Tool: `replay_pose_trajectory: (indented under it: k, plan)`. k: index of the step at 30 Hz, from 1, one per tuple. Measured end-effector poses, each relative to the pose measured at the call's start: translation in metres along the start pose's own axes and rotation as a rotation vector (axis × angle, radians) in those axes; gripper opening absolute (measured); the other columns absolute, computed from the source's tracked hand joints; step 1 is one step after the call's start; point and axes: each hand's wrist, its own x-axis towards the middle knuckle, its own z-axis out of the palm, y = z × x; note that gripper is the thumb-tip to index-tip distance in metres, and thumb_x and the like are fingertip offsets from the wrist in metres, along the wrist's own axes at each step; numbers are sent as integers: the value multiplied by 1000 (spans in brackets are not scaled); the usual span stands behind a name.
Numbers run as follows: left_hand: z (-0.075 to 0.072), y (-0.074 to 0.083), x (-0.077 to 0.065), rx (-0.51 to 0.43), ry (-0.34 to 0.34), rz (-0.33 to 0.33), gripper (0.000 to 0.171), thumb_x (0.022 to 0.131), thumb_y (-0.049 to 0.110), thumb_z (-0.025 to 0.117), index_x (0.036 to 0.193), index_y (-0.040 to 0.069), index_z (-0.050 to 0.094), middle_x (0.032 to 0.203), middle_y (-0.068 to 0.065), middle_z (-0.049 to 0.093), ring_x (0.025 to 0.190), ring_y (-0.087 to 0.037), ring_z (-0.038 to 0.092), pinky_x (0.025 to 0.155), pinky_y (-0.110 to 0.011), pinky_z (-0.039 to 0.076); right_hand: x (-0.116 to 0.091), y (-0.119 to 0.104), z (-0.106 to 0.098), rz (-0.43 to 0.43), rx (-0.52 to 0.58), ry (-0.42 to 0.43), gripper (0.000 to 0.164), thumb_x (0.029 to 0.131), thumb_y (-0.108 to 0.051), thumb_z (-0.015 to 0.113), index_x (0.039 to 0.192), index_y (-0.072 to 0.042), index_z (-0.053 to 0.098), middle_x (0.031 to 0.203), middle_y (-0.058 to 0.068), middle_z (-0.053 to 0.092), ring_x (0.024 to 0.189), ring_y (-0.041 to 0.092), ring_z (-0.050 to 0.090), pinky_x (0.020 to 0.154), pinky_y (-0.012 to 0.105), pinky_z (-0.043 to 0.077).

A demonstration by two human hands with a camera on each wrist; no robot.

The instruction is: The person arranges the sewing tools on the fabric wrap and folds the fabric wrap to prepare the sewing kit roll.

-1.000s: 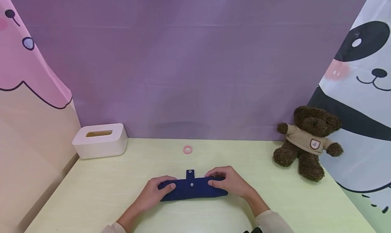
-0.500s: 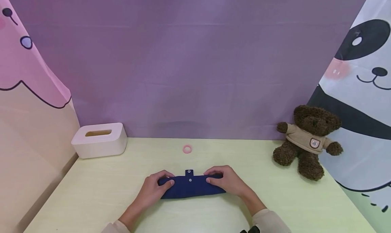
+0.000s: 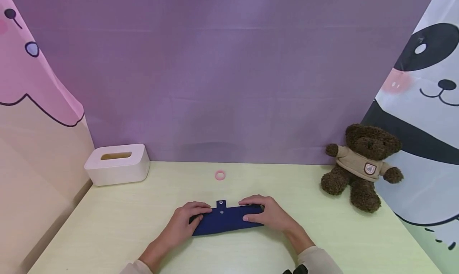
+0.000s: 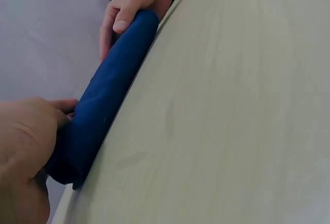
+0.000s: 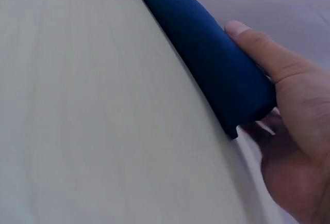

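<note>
A navy cloth roll point(image 3: 229, 221) lies lengthwise on the table before me, with a snap tab point(image 3: 221, 204) standing out from its far edge. One metal snap shows on the tab and another on the roll. My left hand point(image 3: 184, 222) grips the left end, thumb on the near side and fingers over the far edge. At the right end, my right hand point(image 3: 270, 214) holds the roll between thumb and fingers. The left wrist view shows the roll's body point(image 4: 111, 87) as a tube with an open end. In the right wrist view, the thumb point(image 5: 258, 43) lies along the cloth.
A pink ring point(image 3: 220, 175) lies beyond the roll on the pale table point(image 3: 118, 210). At the back left stands a white tissue box point(image 3: 118, 166). A brown teddy bear point(image 3: 362, 166) sits at the back right. A purple curtain point(image 3: 229, 74) hangs behind.
The left hand has shifted slightly right along the roll, its fingers now further over the far edge. The roll has tilted a little, its right end farther away. The right hand has barely moved.
</note>
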Motion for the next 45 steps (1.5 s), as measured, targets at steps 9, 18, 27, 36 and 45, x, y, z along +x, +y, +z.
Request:
replay_pose_trajectory:
  k: [9,18,27,36,45]
  plan:
    - [0,3,-3,-7,-102,-82,36,92,29,79,125,17,75,130,2,71,126,-22,64,104,-47,54,-1,-20,1,-114,-91,8,41,86,-30,84,122,-11,76,119,0,76,114,16,68,101,38,56]
    - [-2,5,-3,3,-139,-87,46,87,32,83,130,18,73,133,2,71,126,-23,65,105,-45,54,-2,-19,1,-80,-134,-75,40,88,-29,83,124,-14,75,122,1,76,114,22,69,98,32,57]
    - [-4,3,0,-28,-186,-103,50,86,39,82,130,18,73,132,3,73,121,-22,69,101,-42,57,-5,-11,3,-81,-192,-95,38,90,-29,80,126,-17,75,123,3,75,115,22,69,99,32,57]
    - [5,5,8,-121,-222,-46,49,85,36,84,128,16,74,130,3,74,123,-22,68,104,-37,55,-18,-21,-11,-21,-162,-138,34,90,-28,81,121,-15,76,117,1,77,107,15,70,93,28,57]
    - [8,10,11,-111,-238,-22,47,86,33,84,128,14,74,131,4,73,124,-21,67,106,-37,54,1,-33,-27,42,-84,-167,30,96,-22,74,119,-4,74,112,11,77,97,11,69,89,25,56]
